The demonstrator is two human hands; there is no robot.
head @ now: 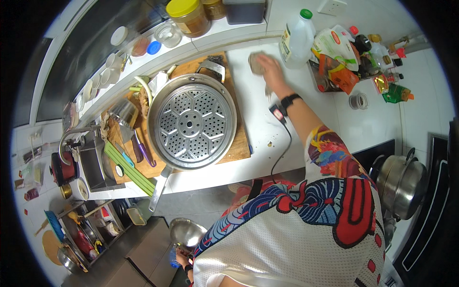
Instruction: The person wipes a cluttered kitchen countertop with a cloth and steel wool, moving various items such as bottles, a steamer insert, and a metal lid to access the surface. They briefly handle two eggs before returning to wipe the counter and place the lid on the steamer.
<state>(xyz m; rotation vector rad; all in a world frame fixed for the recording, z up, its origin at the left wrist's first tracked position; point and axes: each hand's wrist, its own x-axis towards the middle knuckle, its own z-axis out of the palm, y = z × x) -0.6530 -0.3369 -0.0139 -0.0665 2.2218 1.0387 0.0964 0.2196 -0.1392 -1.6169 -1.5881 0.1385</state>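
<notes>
My right hand (269,68), blurred by motion and banded at the wrist, presses a grey-brown cloth (256,64) onto the white countertop (258,129). A brown streak (268,91) marks the surface just below the palm. Low in the view, my left hand (182,257) is partly hidden by my shirt. It is beside a steel bowl (186,231) and some blue plastic (174,257); its grip is unclear. Left of the cloth, a wide steel pan (231,138) with a perforated steamer plate (190,123) sits on a wooden cutting board (237,145).
A plastic jug (297,45) and a box of seasonings (322,86) stand beyond the right hand. A black cable (289,140) crosses the counter edge near crumbs (270,144). Knives (137,149) lie left of the pan, whose handle (160,190) overhangs the front edge.
</notes>
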